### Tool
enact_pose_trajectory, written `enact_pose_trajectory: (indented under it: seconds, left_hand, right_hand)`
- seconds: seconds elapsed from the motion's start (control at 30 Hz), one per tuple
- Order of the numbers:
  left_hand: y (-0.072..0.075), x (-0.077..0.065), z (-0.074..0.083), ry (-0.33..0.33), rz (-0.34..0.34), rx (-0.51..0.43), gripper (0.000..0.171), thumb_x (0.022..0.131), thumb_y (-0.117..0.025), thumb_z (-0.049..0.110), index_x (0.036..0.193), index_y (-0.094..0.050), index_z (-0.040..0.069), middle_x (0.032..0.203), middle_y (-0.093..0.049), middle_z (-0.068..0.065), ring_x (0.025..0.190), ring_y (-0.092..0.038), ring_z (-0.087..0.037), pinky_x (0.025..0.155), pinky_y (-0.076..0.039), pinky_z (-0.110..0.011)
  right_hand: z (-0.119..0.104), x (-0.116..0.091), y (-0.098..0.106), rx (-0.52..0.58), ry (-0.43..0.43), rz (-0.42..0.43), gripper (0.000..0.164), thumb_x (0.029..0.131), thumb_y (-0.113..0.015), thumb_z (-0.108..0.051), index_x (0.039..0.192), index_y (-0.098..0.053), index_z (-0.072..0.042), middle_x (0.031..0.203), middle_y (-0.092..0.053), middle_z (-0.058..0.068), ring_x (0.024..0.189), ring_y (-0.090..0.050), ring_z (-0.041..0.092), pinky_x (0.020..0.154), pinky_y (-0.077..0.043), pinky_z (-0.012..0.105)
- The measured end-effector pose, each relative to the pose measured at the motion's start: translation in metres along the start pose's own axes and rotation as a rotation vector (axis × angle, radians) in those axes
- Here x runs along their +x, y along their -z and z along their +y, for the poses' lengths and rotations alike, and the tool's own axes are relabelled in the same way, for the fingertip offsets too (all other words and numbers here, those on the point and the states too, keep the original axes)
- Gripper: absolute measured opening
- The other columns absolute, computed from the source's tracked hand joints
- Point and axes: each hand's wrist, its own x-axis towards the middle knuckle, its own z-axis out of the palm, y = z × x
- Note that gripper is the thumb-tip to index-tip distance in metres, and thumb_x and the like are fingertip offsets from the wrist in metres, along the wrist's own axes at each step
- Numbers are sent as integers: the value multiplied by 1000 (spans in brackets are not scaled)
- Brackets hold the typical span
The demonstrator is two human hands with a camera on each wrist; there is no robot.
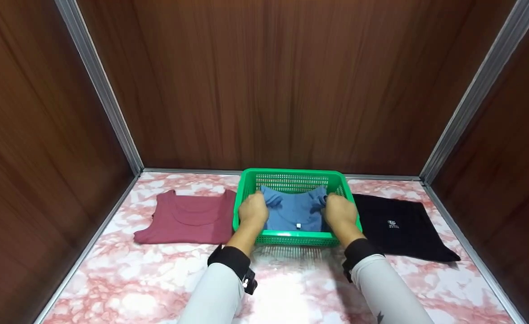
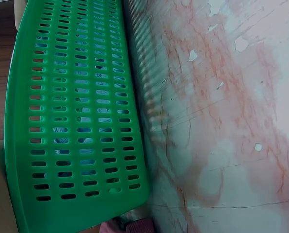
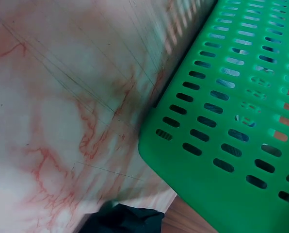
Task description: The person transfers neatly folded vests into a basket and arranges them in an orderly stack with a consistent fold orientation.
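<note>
A blue garment (image 1: 291, 210) with a small white tag lies inside a green plastic basket (image 1: 298, 235) at the back middle of the table. At the basket's left part my left hand (image 1: 253, 210) grips the garment's left side. My right hand (image 1: 340, 211) grips its right side, near the basket's right wall. Both hands reach in over the front rim, fingers curled and partly hidden. Each wrist view shows mainly the slotted basket wall, with blue fabric behind the slots.
To the basket's left lies a folded maroon top (image 1: 192, 220). On the right is a folded black garment (image 1: 399, 227) with a small white print. Brown wood-look panels (image 1: 273, 90) enclose the marbled table (image 1: 156, 279) at the back and both sides.
</note>
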Motion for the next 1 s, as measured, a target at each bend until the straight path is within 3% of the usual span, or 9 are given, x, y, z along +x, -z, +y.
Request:
enact_pose_trajectory:
  seconds: [0.33, 0.83, 1.0]
  left_hand:
    - [-1, 0, -1, -7, 28, -9, 26, 96, -46, 8, 115, -64, 9, 100, -72, -14, 87, -70, -28, 68, -56, -47]
    - [-2, -1, 1, -31, 57, 33, 27, 97, -42, 10, 113, -64, 9, 93, -72, -16, 82, -71, -30, 65, -56, -47]
    - [-1, -1, 1, -34, 36, 62, 30, 97, -41, 10, 119, -61, 10, 96, -72, -17, 84, -70, -30, 67, -56, -46]
  right_hand:
    - [0, 0, -3, -2, 27, -12, 25, 81, -73, -24, 86, -58, -4, 91, -68, 22, 84, -66, 41, 70, -52, 56]
    - [0, 0, 1, -24, 27, -110, 30, 82, -73, -27, 95, -60, -3, 99, -68, 23, 93, -65, 41, 77, -51, 57]
    - [0, 0, 1, -30, 32, -150, 29, 85, -70, -28, 97, -59, -4, 102, -68, 22, 95, -64, 40, 79, -50, 56]
